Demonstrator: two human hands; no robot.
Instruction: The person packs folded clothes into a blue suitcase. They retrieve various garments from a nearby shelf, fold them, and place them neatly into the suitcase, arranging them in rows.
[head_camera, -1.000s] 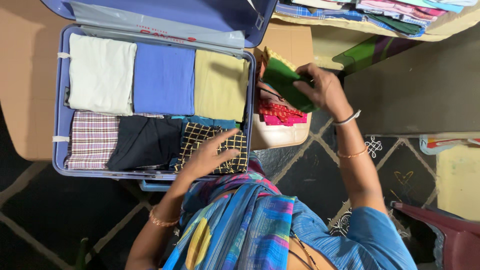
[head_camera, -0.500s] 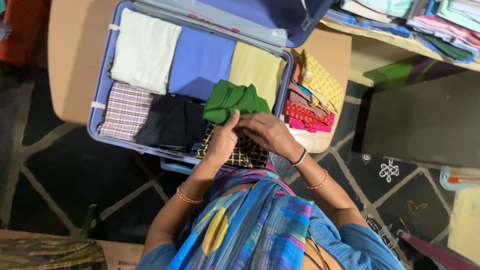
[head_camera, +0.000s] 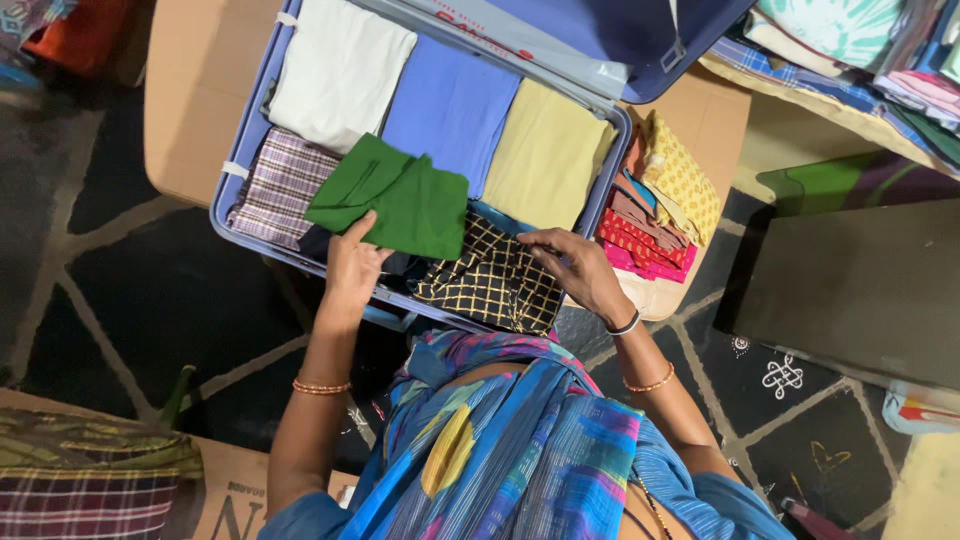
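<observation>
My left hand (head_camera: 352, 262) holds a folded green cloth (head_camera: 392, 198) over the near row of an open blue suitcase (head_camera: 237, 170). The cloth covers a dark folded garment and part of a plaid one (head_camera: 281, 186). My right hand (head_camera: 575, 268) rests with fingers spread on a black cloth with a yellow grid (head_camera: 492, 284) at the near right corner of the case. In the far row lie a white (head_camera: 340, 70), a blue (head_camera: 450, 105) and a tan (head_camera: 550, 155) folded garment.
A stack of colourful folded cloths (head_camera: 655, 215) sits just right of the suitcase on a cardboard sheet (head_camera: 195, 90). More folded fabrics (head_camera: 860, 50) lie at the top right. A cardboard box with plaid cloth (head_camera: 90, 485) is at the bottom left. The floor is dark tile.
The green cloth came from the stack at the right, passed from my right hand to my left, and now lies further left over the suitcase. My right hand dropped onto the grid cloth.
</observation>
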